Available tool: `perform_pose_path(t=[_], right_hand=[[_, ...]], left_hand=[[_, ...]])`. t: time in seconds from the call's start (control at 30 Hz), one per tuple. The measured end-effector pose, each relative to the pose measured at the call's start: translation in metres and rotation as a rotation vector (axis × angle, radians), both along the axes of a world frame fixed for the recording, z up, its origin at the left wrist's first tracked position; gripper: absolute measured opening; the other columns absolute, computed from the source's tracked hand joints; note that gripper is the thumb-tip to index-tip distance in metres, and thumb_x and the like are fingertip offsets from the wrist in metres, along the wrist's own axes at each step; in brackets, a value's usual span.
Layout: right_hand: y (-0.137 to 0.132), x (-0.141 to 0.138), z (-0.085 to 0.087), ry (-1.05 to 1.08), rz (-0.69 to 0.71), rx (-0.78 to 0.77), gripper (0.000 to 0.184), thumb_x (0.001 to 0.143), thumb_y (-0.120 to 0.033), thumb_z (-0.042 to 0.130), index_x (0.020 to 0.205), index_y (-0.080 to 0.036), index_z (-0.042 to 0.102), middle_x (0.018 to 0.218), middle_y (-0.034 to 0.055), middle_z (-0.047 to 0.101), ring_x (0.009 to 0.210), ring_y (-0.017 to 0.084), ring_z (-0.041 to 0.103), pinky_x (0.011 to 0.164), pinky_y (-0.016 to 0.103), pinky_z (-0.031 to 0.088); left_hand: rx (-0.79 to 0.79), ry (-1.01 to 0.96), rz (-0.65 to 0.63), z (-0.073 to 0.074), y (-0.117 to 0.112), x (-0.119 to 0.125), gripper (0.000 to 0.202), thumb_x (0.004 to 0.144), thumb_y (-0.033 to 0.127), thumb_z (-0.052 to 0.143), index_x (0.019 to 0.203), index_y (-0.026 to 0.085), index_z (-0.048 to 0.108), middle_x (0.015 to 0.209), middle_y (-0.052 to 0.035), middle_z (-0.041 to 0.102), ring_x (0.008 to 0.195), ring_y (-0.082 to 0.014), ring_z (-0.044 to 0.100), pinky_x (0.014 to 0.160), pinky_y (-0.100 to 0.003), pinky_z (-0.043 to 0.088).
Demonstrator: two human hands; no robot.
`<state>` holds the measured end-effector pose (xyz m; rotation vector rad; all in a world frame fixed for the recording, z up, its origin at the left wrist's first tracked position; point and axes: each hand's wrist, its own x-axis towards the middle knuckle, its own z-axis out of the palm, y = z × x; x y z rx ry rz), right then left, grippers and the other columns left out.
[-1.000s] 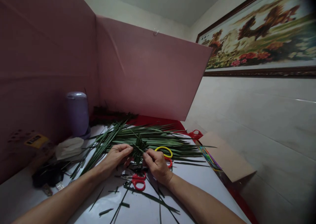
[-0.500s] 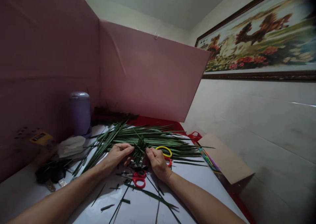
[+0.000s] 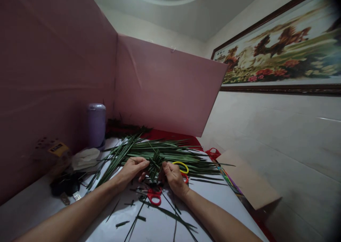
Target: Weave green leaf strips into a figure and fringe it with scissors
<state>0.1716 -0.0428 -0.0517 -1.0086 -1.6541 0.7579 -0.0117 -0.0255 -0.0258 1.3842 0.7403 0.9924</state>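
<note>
While the left hand (image 3: pixel 134 168) pinches one side of a knotted green leaf piece (image 3: pixel 155 163), the right hand (image 3: pixel 174 178) pinches the other; red-handled scissors (image 3: pixel 151 192) lie nearer, a long-leaf pile (image 3: pixel 141 149) farther off.

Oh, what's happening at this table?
A person is holding a small, spiky bundle of green leaf strips, with the fingers of the left hand on one side and the right hand on the other. Beyond it lies a pile of long, narrow leaves. Red-handled scissors and leaf scraps lie nearer on the white tabletop.
</note>
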Motion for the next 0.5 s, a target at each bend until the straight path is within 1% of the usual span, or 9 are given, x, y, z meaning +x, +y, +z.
perform_pose_path(t=[0.27,0.5], right_hand=[[0.0019,0.0000,-0.0046,0.038,0.022,-0.037,0.053,0.085,-0.060,0.034,0.058,-0.017,0.050,0.049,0.0012,0.052,0.044,0.011,0.044,0.042,0.023,0.031],[0.0030,0.0005,-0.0047,0.055,0.016,-0.046,0.050,0.086,-0.057,0.034,0.061,-0.017,0.051,0.049,0.0007,0.052,0.043,0.011,0.045,0.041,0.022,0.034]], left_hand=[[0.008,-0.020,-0.014,-0.0067,0.0025,0.0006,0.032,0.073,0.042,0.060,0.056,0.016,0.052,0.043,0.0038,0.050,0.036,-0.0080,0.040,0.038,-0.020,0.030],[0.015,-0.010,-0.020,-0.0099,0.0048,0.0002,0.033,0.074,0.042,0.059,0.056,0.016,0.052,0.044,0.0026,0.053,0.035,-0.0070,0.041,0.037,-0.020,0.029]])
